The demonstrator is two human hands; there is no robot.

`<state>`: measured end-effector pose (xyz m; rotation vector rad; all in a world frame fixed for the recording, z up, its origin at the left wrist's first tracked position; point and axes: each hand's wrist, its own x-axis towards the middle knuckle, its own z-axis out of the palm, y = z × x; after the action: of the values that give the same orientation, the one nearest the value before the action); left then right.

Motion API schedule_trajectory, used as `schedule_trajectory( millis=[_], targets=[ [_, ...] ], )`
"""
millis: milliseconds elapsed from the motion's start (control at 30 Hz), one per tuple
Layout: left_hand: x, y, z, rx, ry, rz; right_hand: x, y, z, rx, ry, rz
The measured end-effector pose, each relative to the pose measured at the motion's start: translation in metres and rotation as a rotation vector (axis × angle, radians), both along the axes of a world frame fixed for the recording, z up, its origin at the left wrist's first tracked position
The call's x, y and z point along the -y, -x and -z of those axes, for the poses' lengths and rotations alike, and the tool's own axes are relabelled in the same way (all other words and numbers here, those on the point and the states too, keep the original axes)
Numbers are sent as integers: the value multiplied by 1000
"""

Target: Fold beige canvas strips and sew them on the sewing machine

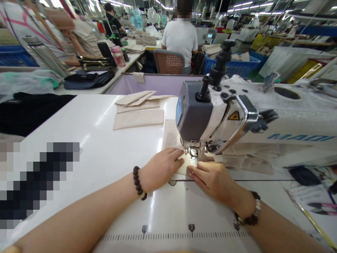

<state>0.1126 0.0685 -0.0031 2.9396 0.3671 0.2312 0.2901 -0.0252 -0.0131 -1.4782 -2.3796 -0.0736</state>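
The left hand (pixel 160 168) and right hand (pixel 210 179) lie palm down on a cream cloth (pixel 188 166), one either side of it; neither grip pinches, both are flat and spread over the cloth, fingers held together and pressing it against the tabletop (pixel 89 154); the left fingertips reach almost to the presser foot (pixel 193 150), and the right fingertips stop just short of it; the cloth sits right at the foot of the sewing machine (pixel 193 112), its far end hidden by the needle area; a dark bead bracelet (pixel 137 181) circles the left wrist, and a bracelet (pixel 249 211) of dark and pale beads circles the right.

Further along the tabletop, left of the machine, lies a stack of flat cream pieces (pixel 138 110); more cream pieces (pixel 249 158) are piled to the right, beneath the machine's arm; a printed ruler (pixel 173 237) runs along the near edge; beyond the tabletop, a co-worker (pixel 180 42) in a white shirt sits with their back turned on a chair (pixel 169 62), beside a blue basket (pixel 229 66); a pink bottle (pixel 118 56) stands on the next bench, left of the chair.
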Motion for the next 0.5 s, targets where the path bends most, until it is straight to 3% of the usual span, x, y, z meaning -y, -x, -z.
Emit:
schedule_trajectory(
  millis=[133,367,500],
  targets=[
    [7,6,-3,-56,101,68,2,-1,1,-18,3,-20],
    [0,1,5,2,113,15,-2,0,4,36,11,94],
    [-4,-4,2,12,125,-7,-4,3,4,77,24,141]
  ],
)
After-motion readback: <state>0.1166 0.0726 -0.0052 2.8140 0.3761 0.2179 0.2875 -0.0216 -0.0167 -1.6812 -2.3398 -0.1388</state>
